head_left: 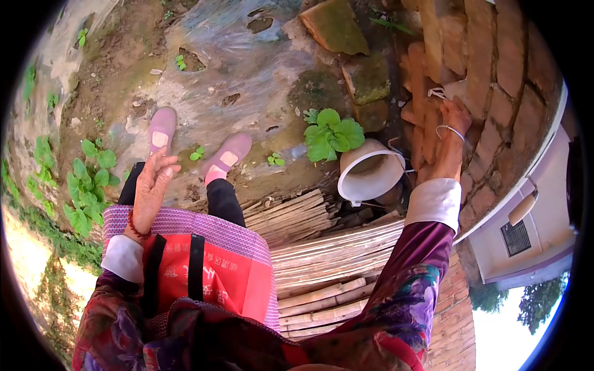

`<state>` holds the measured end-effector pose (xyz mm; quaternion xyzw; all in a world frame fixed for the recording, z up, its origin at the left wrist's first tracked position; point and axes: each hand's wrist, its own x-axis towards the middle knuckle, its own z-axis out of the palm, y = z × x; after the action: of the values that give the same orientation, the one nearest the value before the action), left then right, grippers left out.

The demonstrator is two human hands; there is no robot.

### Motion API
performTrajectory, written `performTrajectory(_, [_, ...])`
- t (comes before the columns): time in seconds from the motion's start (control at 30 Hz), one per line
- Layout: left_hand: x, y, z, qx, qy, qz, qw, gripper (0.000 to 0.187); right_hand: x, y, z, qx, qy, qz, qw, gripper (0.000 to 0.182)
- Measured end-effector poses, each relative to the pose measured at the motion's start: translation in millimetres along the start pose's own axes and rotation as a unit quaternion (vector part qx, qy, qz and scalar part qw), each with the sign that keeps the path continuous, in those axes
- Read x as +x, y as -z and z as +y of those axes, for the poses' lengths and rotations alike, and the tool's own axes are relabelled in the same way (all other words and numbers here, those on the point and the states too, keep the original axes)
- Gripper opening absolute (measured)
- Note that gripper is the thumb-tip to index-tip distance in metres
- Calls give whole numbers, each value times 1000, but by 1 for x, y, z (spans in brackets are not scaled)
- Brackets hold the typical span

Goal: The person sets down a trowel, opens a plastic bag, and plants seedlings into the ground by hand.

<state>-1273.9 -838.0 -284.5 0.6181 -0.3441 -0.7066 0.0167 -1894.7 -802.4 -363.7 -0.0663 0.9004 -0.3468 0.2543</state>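
My left hand (151,191) hangs with its fingers stretched out and nothing in them, a dark red beaded bracelet (137,227) round the wrist. Just behind it is a red cloth piece (229,272) with black straps, pale printed characters and a purple checked border. My right hand (455,117), with a metal bangle on the wrist, reaches to the brick wall (501,117). Its fingers are bent together, and a crumpled white string (437,93) shows at the fingertips. Part of the grip is hidden.
A white bucket (371,170) stands by the wall beside a leafy green plant (333,135). Bundled dry stalks (337,256) lie alongside. Mossy bricks (337,28) rest on the ground near the wall. Both pink shoes (228,151) stand on soil and plastic sheeting (247,68) with seedlings.
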Motion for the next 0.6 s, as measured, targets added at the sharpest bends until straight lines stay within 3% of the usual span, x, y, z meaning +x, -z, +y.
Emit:
performTrajectory(0.1, [5,-7,8,-25,12,3,1000,42,11,2,8,51,2,-11,999,32])
performTrajectory(0.23, [11,-10,6,-36,14,-10,999,41,6,8,13,78,23,-24,996,44])
performTrajectory(0.3, [12,-12,9,-34,21,-13,999,41,-21,-7,3,141,-39,107,984,31])
performTrajectory(0.33, [12,-13,10,-32,22,-16,999,41,-29,-8,3,140,-40,110,983,31])
performTrajectory(0.4, [14,-16,11,-49,19,-9,999,40,-38,-9,10,247,-38,7,968,22])
performTrajectory(0.5, [18,-20,14,-44,13,-14,999,41,-66,-11,14,278,-117,-35,953,23])
performTrajectory(0.6, [21,-23,16,-45,0,-17,999,42,-114,-19,9,319,-94,-107,937,24])
